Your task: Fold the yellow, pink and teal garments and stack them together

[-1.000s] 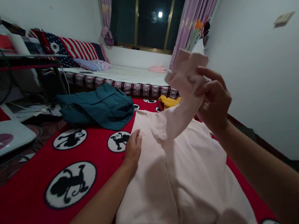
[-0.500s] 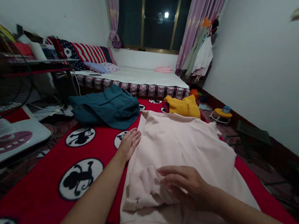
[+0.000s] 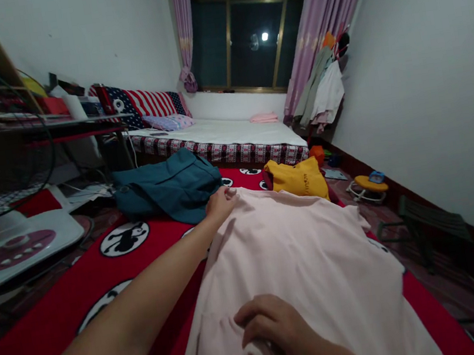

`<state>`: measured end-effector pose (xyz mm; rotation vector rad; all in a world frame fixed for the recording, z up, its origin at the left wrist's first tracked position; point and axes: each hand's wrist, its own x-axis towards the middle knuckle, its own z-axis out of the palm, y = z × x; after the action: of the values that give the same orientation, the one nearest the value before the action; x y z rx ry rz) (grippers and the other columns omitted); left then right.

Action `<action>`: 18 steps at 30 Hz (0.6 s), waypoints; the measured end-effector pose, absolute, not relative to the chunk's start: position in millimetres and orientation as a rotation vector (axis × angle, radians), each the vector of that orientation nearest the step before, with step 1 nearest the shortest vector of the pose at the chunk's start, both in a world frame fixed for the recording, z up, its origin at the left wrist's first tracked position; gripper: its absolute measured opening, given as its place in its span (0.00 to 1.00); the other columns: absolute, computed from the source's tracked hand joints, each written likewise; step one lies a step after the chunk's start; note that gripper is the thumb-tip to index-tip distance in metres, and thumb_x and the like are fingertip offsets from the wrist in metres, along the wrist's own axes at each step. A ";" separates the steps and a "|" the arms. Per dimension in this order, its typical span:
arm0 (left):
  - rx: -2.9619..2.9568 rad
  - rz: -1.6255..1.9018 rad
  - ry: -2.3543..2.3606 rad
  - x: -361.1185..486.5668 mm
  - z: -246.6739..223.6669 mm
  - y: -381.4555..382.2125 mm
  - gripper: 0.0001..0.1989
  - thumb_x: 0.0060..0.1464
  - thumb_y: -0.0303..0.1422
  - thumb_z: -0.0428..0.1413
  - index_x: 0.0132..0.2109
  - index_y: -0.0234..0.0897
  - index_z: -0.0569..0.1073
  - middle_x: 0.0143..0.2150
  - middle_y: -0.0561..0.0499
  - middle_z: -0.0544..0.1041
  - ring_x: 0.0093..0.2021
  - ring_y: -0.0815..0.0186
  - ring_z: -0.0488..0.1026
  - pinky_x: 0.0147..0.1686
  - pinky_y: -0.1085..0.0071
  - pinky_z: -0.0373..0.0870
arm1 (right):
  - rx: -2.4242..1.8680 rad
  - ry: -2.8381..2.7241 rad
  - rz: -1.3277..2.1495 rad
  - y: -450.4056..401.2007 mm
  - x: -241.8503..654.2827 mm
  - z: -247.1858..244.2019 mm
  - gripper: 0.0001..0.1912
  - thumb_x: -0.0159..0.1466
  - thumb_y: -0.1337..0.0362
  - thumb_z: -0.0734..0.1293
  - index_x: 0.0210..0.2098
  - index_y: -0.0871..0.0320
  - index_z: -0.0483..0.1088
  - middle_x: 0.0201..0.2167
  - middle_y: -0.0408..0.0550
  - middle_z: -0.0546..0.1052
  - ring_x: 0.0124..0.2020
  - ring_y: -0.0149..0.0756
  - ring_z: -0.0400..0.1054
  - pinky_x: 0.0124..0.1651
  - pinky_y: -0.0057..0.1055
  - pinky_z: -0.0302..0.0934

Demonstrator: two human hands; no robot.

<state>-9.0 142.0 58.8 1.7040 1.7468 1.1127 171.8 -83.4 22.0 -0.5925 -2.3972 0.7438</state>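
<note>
A pale pink sweatshirt (image 3: pixel 305 250) lies spread out on a red blanket (image 3: pixel 164 283) printed with white circles and black figures. My left hand (image 3: pixel 222 202) is at the garment's far left corner, its fingers closed on the fabric edge there. Close to me, my right hand (image 3: pixel 278 331) curls over the bunched sleeve (image 3: pixel 220 346), which is folded on top of the body; its thumb is partly hidden at the bottom of the view. Beyond the left hand lies a dark teal garment (image 3: pixel 171 184). A folded yellow garment (image 3: pixel 297 177) with lettering rests behind the sweatshirt.
A white fan (image 3: pixel 20 245) and a cluttered desk stand on the left. Along the back, below the window, is a low bed (image 3: pixel 221 129) with pillows. A yellow stool (image 3: pixel 369 183) and a dark folding stool (image 3: pixel 433 219) stand on the right.
My left hand has moved forward along the garment's left edge to its far corner and closed there. My right hand has come nearer to me with the sleeve. The view has tilted up slightly.
</note>
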 end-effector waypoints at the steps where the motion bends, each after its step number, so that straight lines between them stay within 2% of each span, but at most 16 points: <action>1: 1.721 1.076 1.790 -3.7 62.1 153.7 0.25 0.49 0.42 0.60 0.53 0.36 0.72 0.47 0.41 0.78 0.51 0.51 0.73 0.50 0.61 0.66 | -0.561 -2.412 0.708 -80.6 171.4 16.6 0.18 0.59 0.50 0.66 0.44 0.54 0.68 0.49 0.50 0.73 0.49 0.39 0.67 0.52 0.34 0.61; 4: 1.760 0.963 1.869 9.8 65.2 187.0 0.32 0.43 0.48 0.63 0.53 0.35 0.72 0.51 0.37 0.76 0.53 0.47 0.71 0.49 0.61 0.65 | -0.493 -2.441 0.564 -71.9 168.6 -2.8 0.18 0.61 0.49 0.65 0.43 0.53 0.66 0.46 0.50 0.74 0.45 0.38 0.69 0.49 0.34 0.63; 7: 1.828 0.881 1.856 17.3 56.9 214.0 0.30 0.39 0.39 0.67 0.51 0.33 0.74 0.49 0.39 0.77 0.51 0.52 0.73 0.46 0.66 0.67 | -0.490 -2.463 0.437 -67.2 165.1 -15.2 0.09 0.67 0.55 0.60 0.42 0.53 0.65 0.44 0.48 0.75 0.43 0.35 0.70 0.48 0.33 0.63; 10: 1.915 0.878 1.823 20.1 41.1 228.4 0.23 0.44 0.27 0.63 0.51 0.35 0.75 0.45 0.45 0.79 0.45 0.60 0.75 0.43 0.71 0.67 | -0.462 -2.457 0.361 -66.3 162.1 -17.9 0.08 0.69 0.57 0.59 0.39 0.52 0.65 0.42 0.45 0.76 0.40 0.33 0.70 0.47 0.33 0.63; 13: 1.994 0.897 1.815 21.5 28.4 228.4 0.19 0.48 0.22 0.58 0.49 0.35 0.76 0.41 0.46 0.79 0.42 0.63 0.74 0.42 0.71 0.68 | -0.443 -2.451 0.330 -65.8 160.2 -20.3 0.09 0.68 0.55 0.59 0.37 0.53 0.65 0.40 0.45 0.76 0.37 0.33 0.70 0.47 0.34 0.64; 15: 2.052 0.915 1.818 22.6 27.0 222.6 0.17 0.48 0.23 0.58 0.47 0.36 0.76 0.44 0.44 0.77 0.45 0.60 0.73 0.45 0.67 0.67 | -0.449 -2.470 0.340 -65.7 160.5 -21.3 0.09 0.68 0.55 0.59 0.36 0.53 0.65 0.40 0.46 0.76 0.37 0.33 0.70 0.46 0.34 0.64; 18: 2.160 0.951 1.771 23.1 35.0 209.6 0.15 0.51 0.23 0.55 0.46 0.38 0.77 0.51 0.42 0.73 0.53 0.56 0.68 0.53 0.62 0.62 | -0.472 -2.504 0.439 -67.6 164.5 -12.2 0.07 0.68 0.58 0.59 0.39 0.53 0.65 0.44 0.48 0.76 0.42 0.34 0.70 0.50 0.35 0.63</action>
<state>23.1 209.6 35.0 2.1604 1.7709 0.9512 164.5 -67.6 -12.2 -0.4718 -2.5040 0.4390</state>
